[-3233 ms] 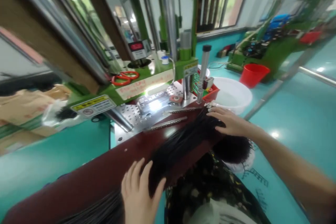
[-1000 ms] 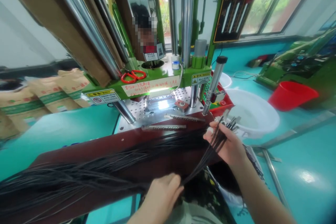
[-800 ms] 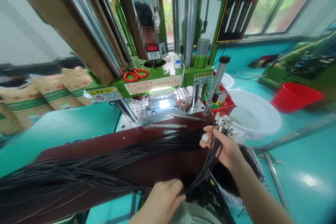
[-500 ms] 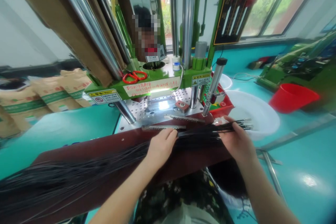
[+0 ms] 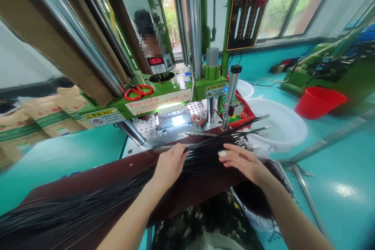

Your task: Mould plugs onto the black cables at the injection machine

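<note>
A long bundle of thin black cables (image 5: 205, 156) lies across the brown work surface, trailing off to the lower left. My left hand (image 5: 171, 164) is closed around its upper strands near the middle. Over the right part of the bundle is my right hand (image 5: 244, 164), its fingers stretched out and slightly apart, with something white at one fingertip. The cables' metal-tipped ends (image 5: 244, 140) fan out beyond that hand, several reaching over the white basin's edge. Behind the bundle lies a slim metal strip mold (image 5: 193, 134); a second one is partly covered by my left hand.
A green press (image 5: 164, 93) with steel columns stands ahead, its lit metal bed (image 5: 146, 125) below. Red-handled scissors (image 5: 139, 91) rest on it. At right are a white basin (image 5: 293, 136), a red bucket (image 5: 319, 103) and a metal frame (image 5: 304, 187). Paper sacks (image 5: 49, 113) stand left.
My right hand has let go of the cable ends and moved left, its fingers now spread. The ends have fanned out. My left hand still grips the bundle. The view has shifted slightly.
</note>
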Available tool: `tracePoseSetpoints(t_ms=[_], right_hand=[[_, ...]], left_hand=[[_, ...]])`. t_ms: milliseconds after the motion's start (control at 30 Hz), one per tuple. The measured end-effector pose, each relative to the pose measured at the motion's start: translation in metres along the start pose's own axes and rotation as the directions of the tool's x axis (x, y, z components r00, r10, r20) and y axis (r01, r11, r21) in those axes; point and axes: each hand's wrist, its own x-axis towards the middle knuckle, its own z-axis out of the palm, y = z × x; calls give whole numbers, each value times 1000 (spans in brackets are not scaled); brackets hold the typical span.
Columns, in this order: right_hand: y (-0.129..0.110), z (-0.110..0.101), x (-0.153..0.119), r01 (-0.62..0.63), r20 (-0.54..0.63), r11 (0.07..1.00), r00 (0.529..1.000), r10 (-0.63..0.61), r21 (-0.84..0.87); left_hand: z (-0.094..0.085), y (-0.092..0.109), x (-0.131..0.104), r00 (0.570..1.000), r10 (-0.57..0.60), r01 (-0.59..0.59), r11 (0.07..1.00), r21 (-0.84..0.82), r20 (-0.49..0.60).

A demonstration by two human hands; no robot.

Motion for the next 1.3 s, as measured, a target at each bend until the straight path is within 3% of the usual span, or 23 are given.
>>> tracePoseSetpoints(t_ms=[67,133,200,333,433,500,600,667,767,833,900,1067,1200,1300], right_hand=[[-5,13,6,123,28,961,991,-134,249],[-11,23,12,169,-40,904,985,-167,393],[-16,27,13,158,-117,878,986,-117,453],[-17,22,3,77,-128,904,991,-25,422],[-13,15,-4,66,-159,928,987,-8,366],[-10,12,-6,70,-179,938,984,-8,341],[-9,9,-9,80,-178,944,984,-23,321],[-8,7,-10,83,-161,947,986,-34,310],[-4,2,-11,83,-161,957,986,-39,278],[-3,0,-10,82,-176,961,984,-36,264],[-3,2,-8,88,-168,959,985,-43,271],[-14,25,7,152,-129,927,985,-114,343],[-16,44,15,239,-240,882,959,-150,407],[-14,45,10,249,-226,895,959,-173,370]], left_hand=[[3,9,-8,1000,25,-25,1000,-1,14],[7,21,-21,997,60,-60,998,-3,52],[10,34,-38,988,91,-87,996,-35,129],[8,47,-54,949,108,-53,980,-190,297],[12,36,-37,958,26,27,983,-181,286],[23,23,-20,962,-78,88,996,-25,262],[47,6,-1,921,-179,115,973,199,347],[58,0,3,891,-184,102,972,212,415],[58,1,1,928,-164,133,985,113,334],[47,6,-3,969,-154,163,986,-29,195],[33,15,-10,983,-133,156,969,-193,129],[12,47,-33,965,-128,215,887,-410,230],[13,64,-47,982,-115,174,853,-492,146],[19,67,-48,981,-114,178,852,-492,157]])
